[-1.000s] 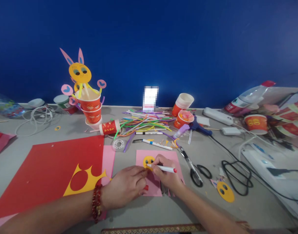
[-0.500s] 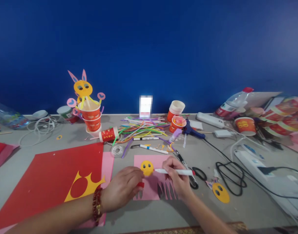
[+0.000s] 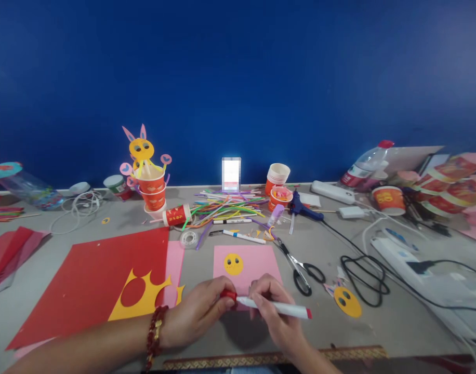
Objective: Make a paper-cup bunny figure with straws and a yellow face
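A white marker (image 3: 288, 309) with a red end lies in the grip of my right hand (image 3: 275, 306), its tip pointing left. My left hand (image 3: 207, 304) pinches the red marker cap (image 3: 228, 296), which meets the marker's tip; how far the tip is inside I cannot tell. Just beyond both hands is a pink paper sheet (image 3: 257, 259). On it rests a yellow paper circle (image 3: 233, 264) with two dark eyes and small marks beneath them. My hands cover the sheet's near edge.
Scissors (image 3: 298, 267) lie right of the pink sheet, near a yellow rabbit face (image 3: 347, 301). Red paper (image 3: 117, 259) with yellow scraps (image 3: 152, 291) spreads at left. Behind are pipe cleaners (image 3: 230, 205), a tape roll (image 3: 189, 239), stacked cups (image 3: 277, 176) and a glue gun (image 3: 306, 208).
My right hand has drawn the marker toward me, away from the yellow circle. The cap in my left hand and the marker's tip have come together. The view has shifted slightly.
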